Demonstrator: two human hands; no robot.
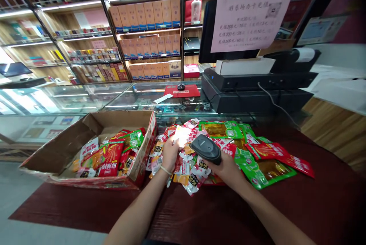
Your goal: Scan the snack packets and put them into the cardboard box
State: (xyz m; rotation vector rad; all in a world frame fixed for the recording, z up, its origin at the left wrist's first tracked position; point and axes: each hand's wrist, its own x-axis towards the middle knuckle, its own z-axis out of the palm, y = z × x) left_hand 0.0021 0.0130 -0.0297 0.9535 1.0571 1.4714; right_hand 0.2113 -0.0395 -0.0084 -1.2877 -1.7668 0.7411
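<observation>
A black handheld barcode scanner (206, 148) sits in my right hand (224, 166), its head turned toward my left hand (170, 153). Bright light from it falls on a small snack packet (182, 135) pinched in the left fingers; the glare hides its print. Under both hands spreads a pile of small red, white and orange snack packets (193, 178). Larger green snack bags (264, 172) and red snack bags (268, 150) lie to the right of the scanner. Left of my left hand, an open cardboard box (94, 182) holds more packets (110, 157).
Behind the pile runs a glass display counter (120, 100) with a mouse (180, 87) on a red pad (190, 91). A monitor (207, 35) with a pink paper sign (248, 20) stands at back right, above a black cash drawer (254, 102). Stocked shelves (148, 31) line the wall.
</observation>
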